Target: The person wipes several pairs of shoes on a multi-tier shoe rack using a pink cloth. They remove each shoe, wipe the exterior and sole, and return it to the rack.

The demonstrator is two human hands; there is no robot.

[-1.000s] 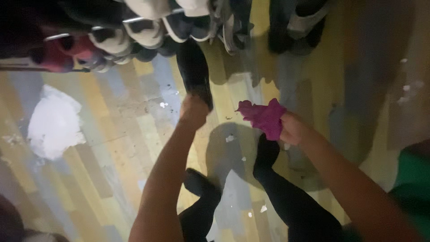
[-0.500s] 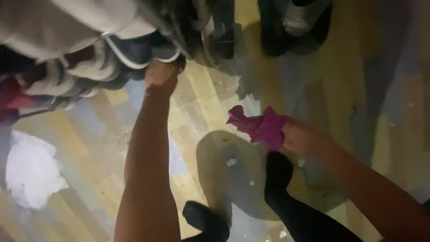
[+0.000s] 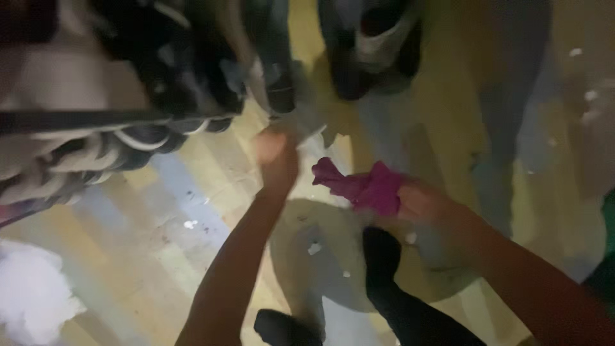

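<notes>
**shoe_rack_lurker:** Two hands in shot, so what's each one got? Start with the pink thing.

**mopbucket77:** Right hand (image 3: 423,204) is clamped round a magenta cloth (image 3: 365,187). Fingers are closed on the right end of it, and the rest sticks out to the left past the fist, hanging in the air above the floor (image 3: 192,211). It's bunched and crumpled, soft folds, bright pinkish purple, no pattern I can make out.

**shoe_rack_lurker:** And the left?

**mopbucket77:** Left hand (image 3: 277,157) is stretched forward, just beside the tip of the cloth but not touching it. It's right at the lower edge of a shoe rack (image 3: 128,122) crammed with shoes, pale and dark ones. Way too blurry to say whether the fingers are closed or spread, or whether it holds anything.

**shoe_rack_lurker:** What else is down there?

**mopbucket77:** Person's own feet in black socks (image 3: 381,253) right under the cloth. Floor is striped in yellow and grey-blue planks with little white scraps on it, plus a big white patch (image 3: 32,295) at bottom left. Another pair of shoes (image 3: 371,51) sits up top.
</notes>
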